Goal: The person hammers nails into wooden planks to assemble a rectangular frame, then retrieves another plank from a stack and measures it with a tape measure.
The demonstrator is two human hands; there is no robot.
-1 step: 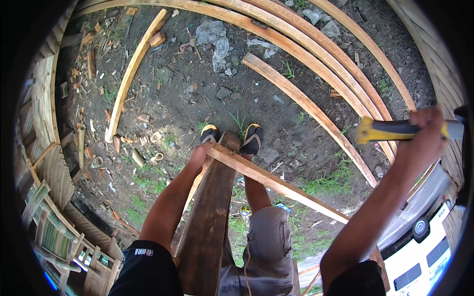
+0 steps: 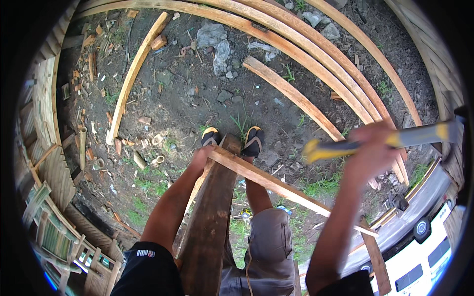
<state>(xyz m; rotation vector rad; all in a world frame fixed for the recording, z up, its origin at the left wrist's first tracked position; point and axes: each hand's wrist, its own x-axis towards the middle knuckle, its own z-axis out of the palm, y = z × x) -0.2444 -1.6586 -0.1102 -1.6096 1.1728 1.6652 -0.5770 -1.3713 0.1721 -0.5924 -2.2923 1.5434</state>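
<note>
My left hand [image 2: 200, 157] is closed on the near-left end of a pale wooden strip [image 2: 271, 183]. The strip lies across the top of a thick dark wooden beam [image 2: 207, 227], which runs between my legs. My right hand [image 2: 370, 145], somewhat blurred, grips a hammer [image 2: 417, 136] raised to the right of the strip. The hammer has a yellow and black handle and a grey shaft; its dark head, near the right rim, is smeared.
Long timber boards [image 2: 296, 44] lie on the soil ahead and to the right, with a shorter board [image 2: 133, 74] at the left. Wood scraps and crumpled plastic [image 2: 212, 37] litter the ground. A slatted wooden structure [image 2: 54, 217] stands at left, a white vehicle [image 2: 419, 261] at lower right.
My right hand and the hammer have swung left and slightly down, toward the strip. The left hand and the strip stay nearly in place.
</note>
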